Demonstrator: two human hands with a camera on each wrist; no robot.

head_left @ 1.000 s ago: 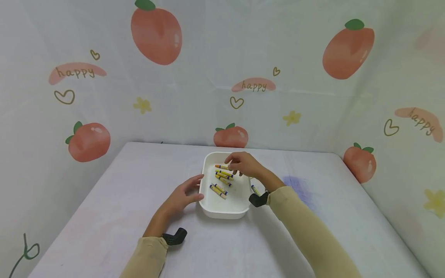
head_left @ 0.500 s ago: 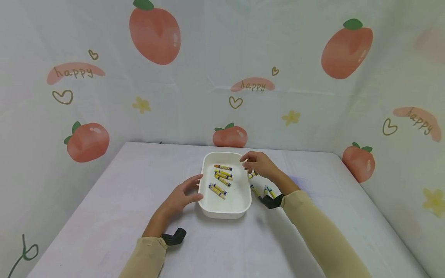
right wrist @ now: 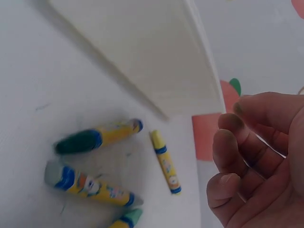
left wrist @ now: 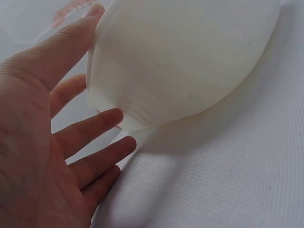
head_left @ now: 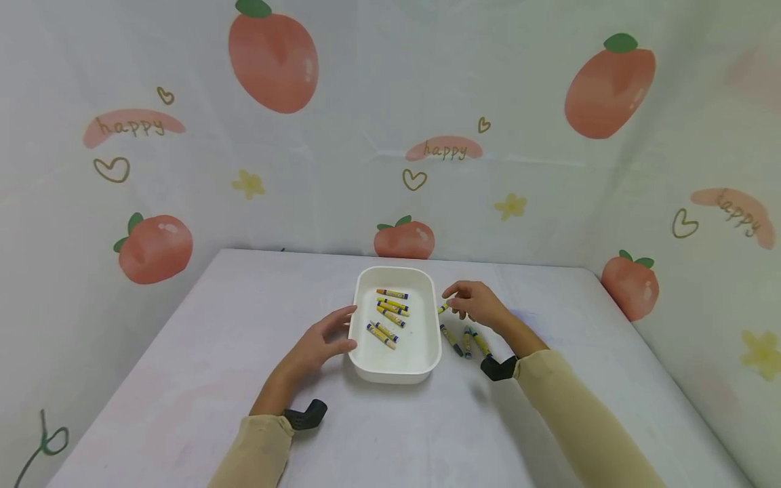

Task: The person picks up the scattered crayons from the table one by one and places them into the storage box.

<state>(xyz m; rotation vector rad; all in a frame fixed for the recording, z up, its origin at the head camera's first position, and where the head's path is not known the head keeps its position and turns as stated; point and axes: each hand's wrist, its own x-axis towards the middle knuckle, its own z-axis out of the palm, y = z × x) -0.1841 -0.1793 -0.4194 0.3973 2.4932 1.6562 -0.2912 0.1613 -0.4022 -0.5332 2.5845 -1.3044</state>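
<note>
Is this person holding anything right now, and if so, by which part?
Nothing is gripped: the left hand only touches the tray at its side with open fingers, and the right hand is empty, near a yellow crayon.

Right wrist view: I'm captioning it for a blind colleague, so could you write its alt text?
An empty right hand with bent fingers hovers by a white tray. On pale cloth lie a yellow crayon, a dark green one, a greyish one and, partly cropped, a pale green one.
</note>
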